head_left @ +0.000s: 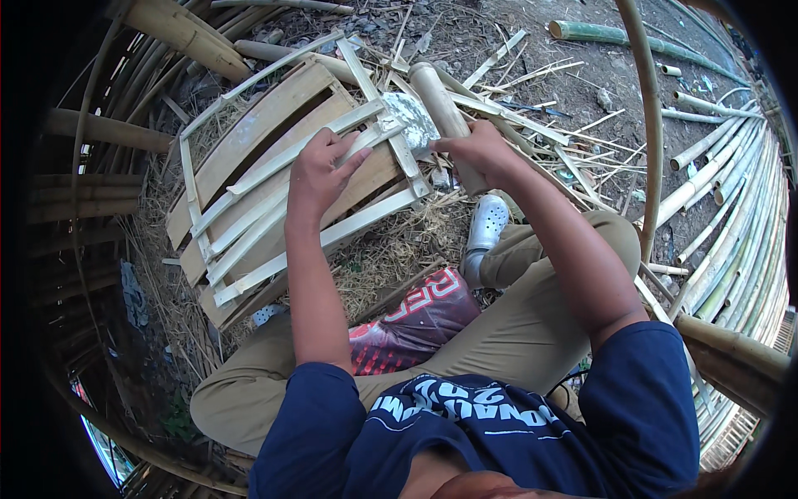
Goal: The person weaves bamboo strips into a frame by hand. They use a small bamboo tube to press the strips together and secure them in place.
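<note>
A flat frame of pale bamboo slats (366,227) lies over wooden boards (266,116) in front of me. My left hand (322,170) is closed round a bamboo slat (378,133) near the frame's right side, thumb stretched along it. My right hand (485,155) grips the lower part of a short, thick bamboo piece (440,100), which tilts up and away to the left. This piece stands just beside the frame's right corner. Behind it, a shiny silvery surface (409,123) shows partly, its rest hidden by the slats and the bamboo.
Split bamboo strips (532,129) litter the ground at the right. Long bamboo poles (723,191) are stacked at the far right, and an upright pole (651,108) rises beside my right arm. Dry shavings (366,270) cover the ground before my legs. Thick bamboo (187,37) stands far left.
</note>
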